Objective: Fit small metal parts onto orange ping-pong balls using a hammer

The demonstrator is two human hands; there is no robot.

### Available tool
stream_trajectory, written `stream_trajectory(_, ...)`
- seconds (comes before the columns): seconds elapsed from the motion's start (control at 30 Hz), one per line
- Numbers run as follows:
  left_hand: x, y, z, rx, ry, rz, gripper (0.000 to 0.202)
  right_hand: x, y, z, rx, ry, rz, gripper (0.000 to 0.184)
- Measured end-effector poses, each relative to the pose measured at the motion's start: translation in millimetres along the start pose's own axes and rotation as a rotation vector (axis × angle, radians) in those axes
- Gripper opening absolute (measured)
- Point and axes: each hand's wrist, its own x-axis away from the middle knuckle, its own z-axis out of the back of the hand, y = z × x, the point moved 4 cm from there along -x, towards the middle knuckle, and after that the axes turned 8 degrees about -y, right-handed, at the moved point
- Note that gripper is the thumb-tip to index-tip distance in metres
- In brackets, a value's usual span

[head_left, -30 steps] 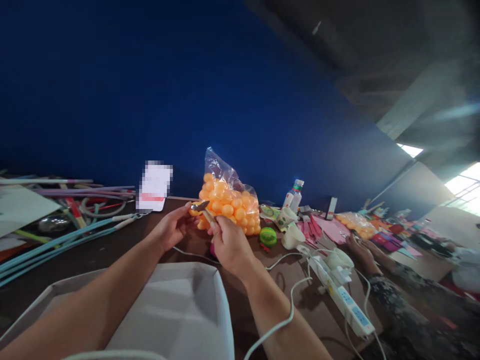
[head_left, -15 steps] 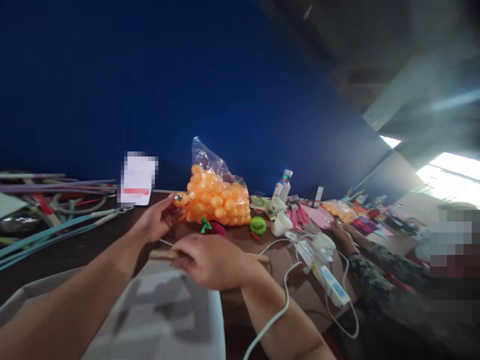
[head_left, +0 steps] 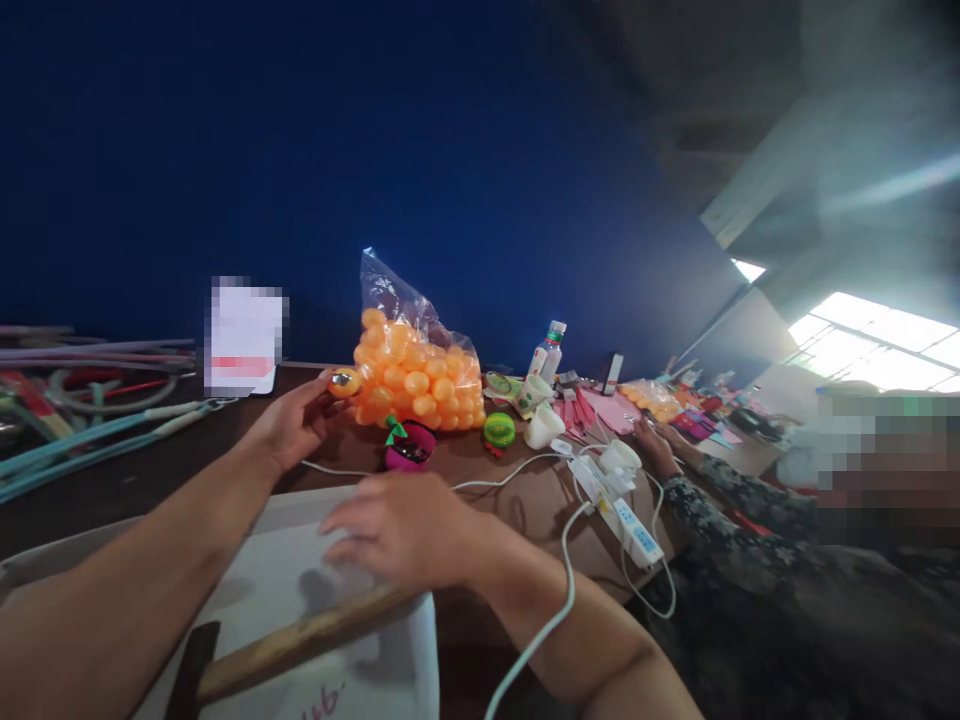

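Observation:
My left hand (head_left: pixel 296 425) is closed around a small orange ball (head_left: pixel 345 382) with a shiny metallic piece in it, close to the left side of a clear bag of orange balls (head_left: pixel 420 375). Over the white bin (head_left: pixel 429 650), my right hand (head_left: pixel 405 530) has its fingers apart and holds nothing. Beneath it a hammer (head_left: pixel 300 640) lies tilted across the bin, its wooden handle running under the hand and its dark head at the lower left. Behind the right hand sits an opened magenta round case (head_left: pixel 410 447) with a green bow.
A green round case (head_left: pixel 499 430), white cups (head_left: pixel 544 425) and a bottle (head_left: pixel 547 352) stand further right. A white cable trails from a power strip (head_left: pixel 634 530). Cords (head_left: pixel 112 440) and a pixelated phone (head_left: pixel 244 340) are at left. A co-worker's hands (head_left: pixel 664 445) are at the right.
My right hand has let go of the hammer, which now lies in the bin. The left hand still holds the orange ball. The view has shifted slightly, uncovering the magenta case.

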Motion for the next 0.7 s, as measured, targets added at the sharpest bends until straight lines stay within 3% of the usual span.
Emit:
stream_trajectory(0.13,0.2,-2.4,-0.5,0.006,-0.015,0.027,0.015,6.0,61.8,37.6,0.010,0.205,-0.349,0.021)
stream_trajectory(0.23,0.7,-2.3,-0.3,0.006,-0.011,0.027,0.016,-3.7,89.0,38.2,0.079,0.123,-0.460,0.020)
stream_trajectory(0.43,2.3,-2.3,-2.1,-0.014,-0.016,0.036,0.016,-29.9,96.9,20.5,0.316,-0.211,-0.478,0.022)
stream_trajectory(0.7,2.4,-3.3,-3.4,-0.005,0.022,0.051,0.012,-47.8,99.3,23.4,0.385,-0.360,-0.368,0.020)
